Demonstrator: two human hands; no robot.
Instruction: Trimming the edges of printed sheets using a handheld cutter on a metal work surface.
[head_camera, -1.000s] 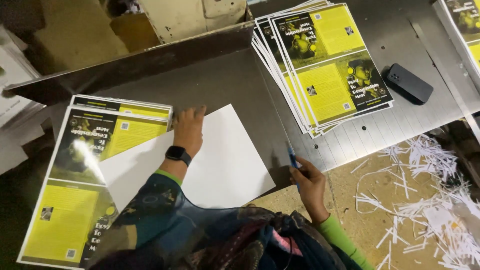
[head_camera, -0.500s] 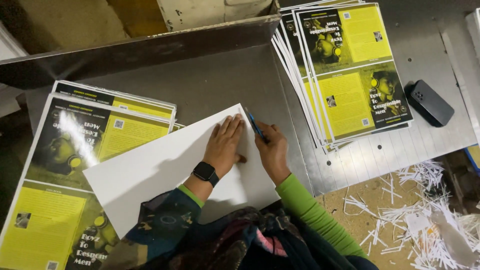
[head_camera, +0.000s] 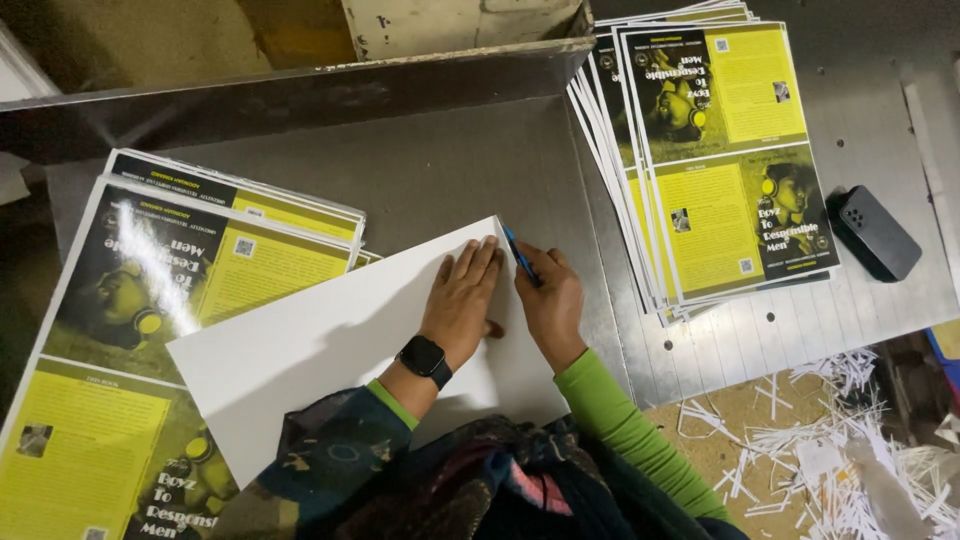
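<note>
A blank white sheet (head_camera: 320, 350) lies at an angle on the grey metal table (head_camera: 450, 170). My left hand (head_camera: 462, 300) presses flat on its upper right part, fingers together; a black watch (head_camera: 425, 357) is on that wrist. My right hand (head_camera: 548, 300) rests beside it at the sheet's right edge and grips a blue pen (head_camera: 519, 254), whose tip points at the sheet's top corner. The sheet overlaps a stack of yellow and black printed covers (head_camera: 140, 330) at the left.
A second fanned stack of yellow and black covers (head_camera: 715, 150) lies at the right, with a black phone (head_camera: 875, 233) beside it. A metal backstop (head_camera: 300, 90) runs across the far side. White paper trimmings (head_camera: 830, 450) litter the floor at lower right.
My right hand came up from the table's edge with the pen and settled beside my left hand at the sheet's corner. The white sheet has shifted right.
</note>
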